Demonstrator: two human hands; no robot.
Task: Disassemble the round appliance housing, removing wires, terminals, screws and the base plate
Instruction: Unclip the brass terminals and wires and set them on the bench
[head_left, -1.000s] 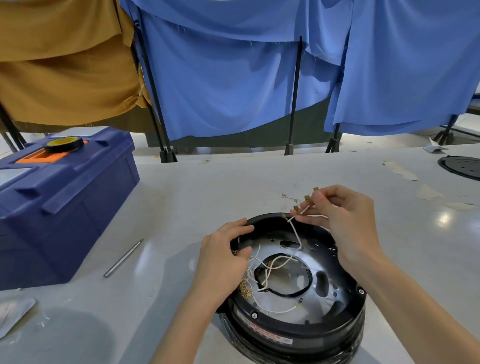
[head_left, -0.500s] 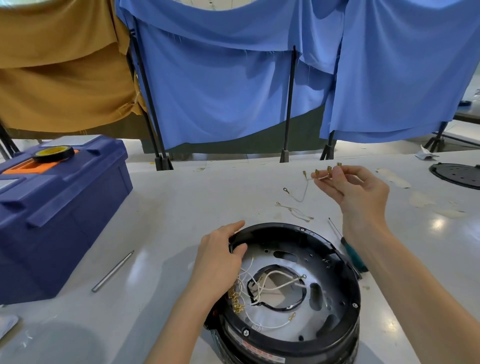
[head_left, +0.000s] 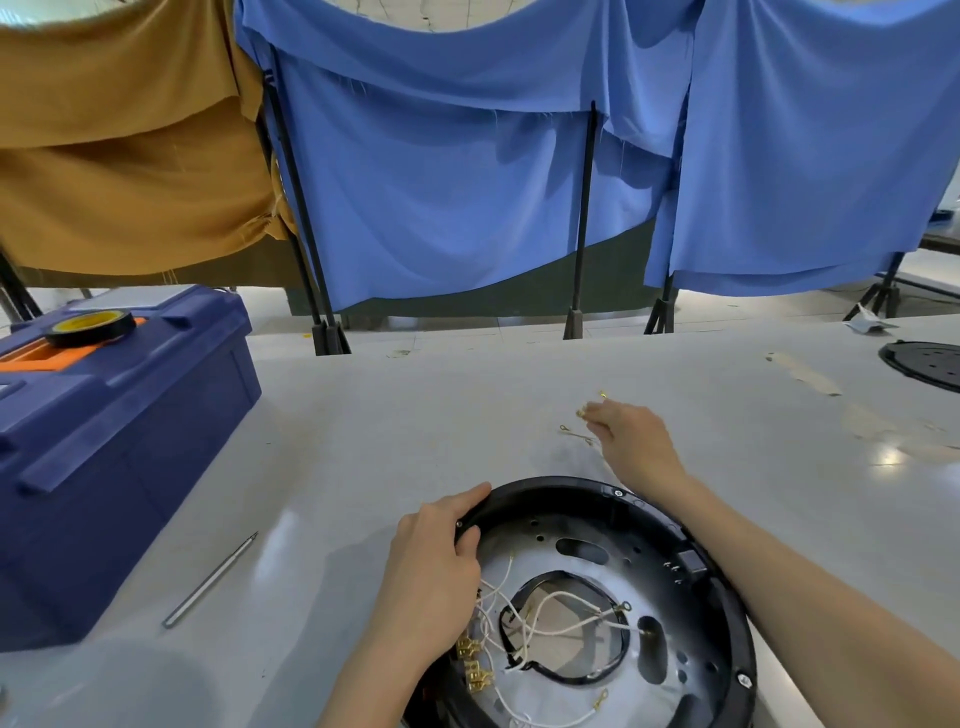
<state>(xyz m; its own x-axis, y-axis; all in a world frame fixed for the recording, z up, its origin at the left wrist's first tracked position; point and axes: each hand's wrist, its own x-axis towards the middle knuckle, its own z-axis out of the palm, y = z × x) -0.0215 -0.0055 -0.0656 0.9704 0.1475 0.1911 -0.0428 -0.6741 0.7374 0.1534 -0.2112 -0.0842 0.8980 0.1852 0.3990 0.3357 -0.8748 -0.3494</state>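
Note:
The round black housing (head_left: 571, 486) sits open side up at the near table edge, with a silver base plate (head_left: 524, 535) inside. White wires (head_left: 566, 618) loop over its central hole, and gold terminals (head_left: 472, 665) cluster by my left wrist. Screws (head_left: 618, 492) show on the rim. My left hand (head_left: 436, 566) grips the rim's upper-left part, thumb inside. My right hand (head_left: 631, 441) reaches beyond the housing, low over the table, pinching a removed thin wire with gold terminals (head_left: 584, 412). Ring-ended wires (head_left: 566, 429) lie on the table just beside its fingers.
A blue toolbox (head_left: 119, 441) with a black-and-yellow tape roll (head_left: 91, 326) on top stands at the left. A thin metal rod (head_left: 210, 579) lies between it and the housing. A black round plate (head_left: 930, 364) rests at the far right. Curtain stand feet (head_left: 574, 325) line the back edge.
My right hand pulled a wire out of the housing, carried it away and lowered it to the table beyond. My left hand slid up from the inside wires onto the rim.

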